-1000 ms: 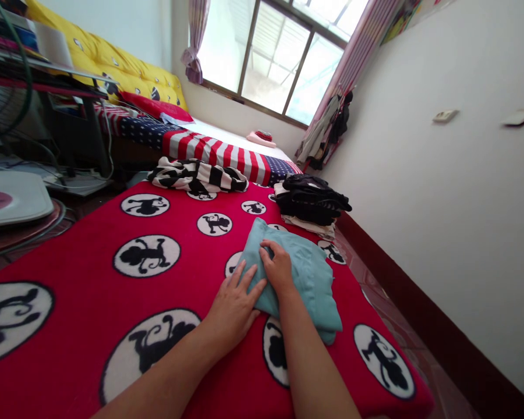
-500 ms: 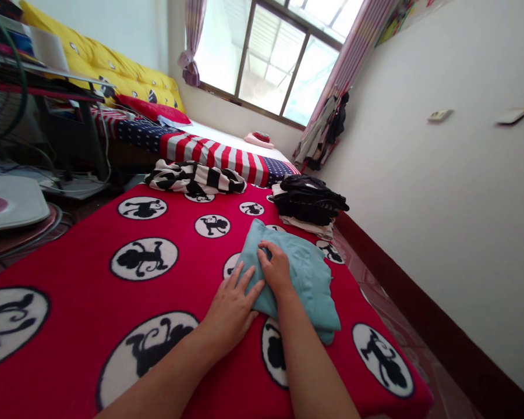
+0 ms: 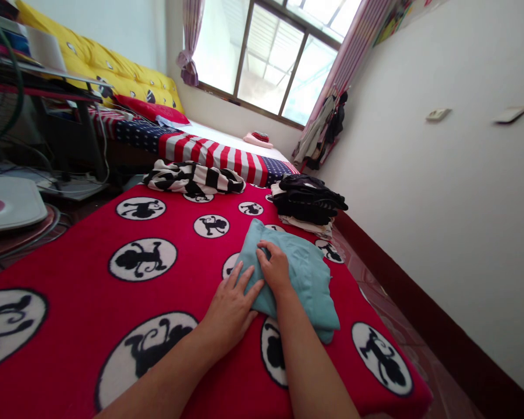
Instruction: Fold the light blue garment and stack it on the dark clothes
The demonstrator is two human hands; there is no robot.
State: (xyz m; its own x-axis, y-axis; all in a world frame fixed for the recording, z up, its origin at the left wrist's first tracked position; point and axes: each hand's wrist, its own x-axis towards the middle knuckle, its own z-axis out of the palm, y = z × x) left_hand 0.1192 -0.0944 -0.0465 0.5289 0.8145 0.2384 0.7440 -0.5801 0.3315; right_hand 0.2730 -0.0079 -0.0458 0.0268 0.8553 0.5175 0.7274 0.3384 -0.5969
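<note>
A folded teal garment lies on a red blanket printed with black monkeys in white circles. My left hand rests flat, fingers spread, on the near left edge of the garment. My right hand presses on top of the garment, its fingers curled at a fold. Neither hand lifts the cloth.
A stack of folded black and white clothes sits beyond the garment at the blanket's far right. A black-and-white striped garment lies crumpled at the far edge. Behind is a bed with a stars-and-stripes cover. A white wall runs along the right.
The hands stay on the teal garment with hardly any movement. The view has shifted slightly.
</note>
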